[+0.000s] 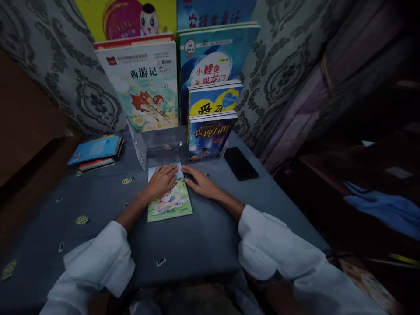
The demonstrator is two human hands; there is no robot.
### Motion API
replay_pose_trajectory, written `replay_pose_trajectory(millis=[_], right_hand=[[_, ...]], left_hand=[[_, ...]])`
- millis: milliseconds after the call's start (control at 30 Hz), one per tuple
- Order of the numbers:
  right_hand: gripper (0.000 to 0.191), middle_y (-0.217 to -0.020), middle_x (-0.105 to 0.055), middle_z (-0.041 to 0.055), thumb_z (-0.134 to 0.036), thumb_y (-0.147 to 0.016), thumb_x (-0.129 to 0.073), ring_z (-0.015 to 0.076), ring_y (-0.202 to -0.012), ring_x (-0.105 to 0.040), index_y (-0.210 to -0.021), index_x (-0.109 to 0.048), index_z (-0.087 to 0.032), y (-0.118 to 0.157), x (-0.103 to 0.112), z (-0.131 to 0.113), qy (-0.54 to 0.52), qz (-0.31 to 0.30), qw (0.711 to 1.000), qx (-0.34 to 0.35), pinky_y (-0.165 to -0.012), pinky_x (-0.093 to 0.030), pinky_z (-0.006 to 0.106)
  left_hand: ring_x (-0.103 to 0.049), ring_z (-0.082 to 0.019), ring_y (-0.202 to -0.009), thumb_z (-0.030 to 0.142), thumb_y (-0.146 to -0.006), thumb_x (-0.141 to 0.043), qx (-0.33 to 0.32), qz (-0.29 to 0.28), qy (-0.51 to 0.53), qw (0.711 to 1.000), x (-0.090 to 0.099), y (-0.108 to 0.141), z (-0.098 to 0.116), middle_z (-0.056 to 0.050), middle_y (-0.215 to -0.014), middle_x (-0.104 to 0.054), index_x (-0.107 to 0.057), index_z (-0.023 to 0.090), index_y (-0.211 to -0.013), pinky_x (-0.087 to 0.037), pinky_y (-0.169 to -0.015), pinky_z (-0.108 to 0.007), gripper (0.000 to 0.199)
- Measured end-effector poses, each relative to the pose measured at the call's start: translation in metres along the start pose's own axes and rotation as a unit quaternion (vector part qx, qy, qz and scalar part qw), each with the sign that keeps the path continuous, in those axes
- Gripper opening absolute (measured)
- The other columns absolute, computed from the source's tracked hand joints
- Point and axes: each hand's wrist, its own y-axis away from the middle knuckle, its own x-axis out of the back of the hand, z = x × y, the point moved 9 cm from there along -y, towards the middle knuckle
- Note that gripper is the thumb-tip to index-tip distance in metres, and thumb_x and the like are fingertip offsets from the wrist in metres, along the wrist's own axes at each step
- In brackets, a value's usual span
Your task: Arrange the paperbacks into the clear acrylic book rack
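A thin picture book point(170, 210) with a green and pale blue cover lies flat on the grey-blue tabletop. My left hand point(160, 181) rests across its upper part, fingers stretched out and lying flat. At the book's upper right edge is my right hand point(201, 183), its fingertips touching or very near the cover, thumb apart from the fingers. Both hands hide part of the cover. Just beyond them stands a clear acrylic book rack point(160, 153). Its front right holds a dark blue book point(210, 138), and a white-covered book point(147, 96) leans in its left side.
More upright books, including a teal one point(216, 52) and a blue-yellow one point(213, 100), fill the rack. A black phone point(241, 163) lies right of it. Stacked books point(96, 148) sit at the left. Patterned curtain point(98, 96) hangs behind the table point(210, 245).
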Motion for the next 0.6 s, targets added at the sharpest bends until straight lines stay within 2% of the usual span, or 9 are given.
replay_pose_trajectory(millis=[167, 367, 600], right_hand=[[0.055, -0.144, -0.057, 0.0159, -0.030, -0.099, -0.043, 0.0247, -0.134, -0.054, -0.152, -0.033, -0.017, 0.000, 0.002, 0.002, -0.048, 0.013, 0.999, 0.002, -0.112, -0.044, 0.049], [0.051, -0.141, -0.059, 0.0134, -0.032, -0.101, -0.041, 0.0233, -0.132, -0.055, -0.150, -0.038, -0.020, 0.000, 0.002, 0.007, -0.058, 0.022, 0.998, -0.007, -0.112, -0.043, 0.047], [0.045, -0.138, -0.062, 0.0107, -0.032, -0.101, -0.040, 0.0235, -0.129, -0.057, -0.144, -0.047, -0.022, -0.001, 0.002, 0.005, -0.032, 0.016, 0.999, -0.003, -0.111, -0.044, 0.047]], left_hand=[[-0.045, -0.025, -0.140, 0.031, -0.102, -0.037, -0.015, -0.017, 0.014, 1.000, -0.005, -0.006, 0.002, -0.012, -0.150, -0.051, -0.049, 0.016, -0.144, -0.034, -0.112, -0.047, 0.046], [-0.048, -0.024, -0.138, 0.030, -0.102, -0.040, -0.041, -0.006, 0.048, 0.998, -0.002, -0.003, 0.005, -0.012, -0.146, -0.056, -0.055, 0.016, -0.139, -0.034, -0.112, -0.047, 0.043], [-0.054, -0.024, -0.133, 0.026, -0.101, -0.041, -0.090, 0.001, 0.073, 0.993, 0.004, 0.006, 0.022, -0.012, -0.137, -0.063, -0.063, 0.019, -0.132, -0.040, -0.109, -0.045, 0.039]])
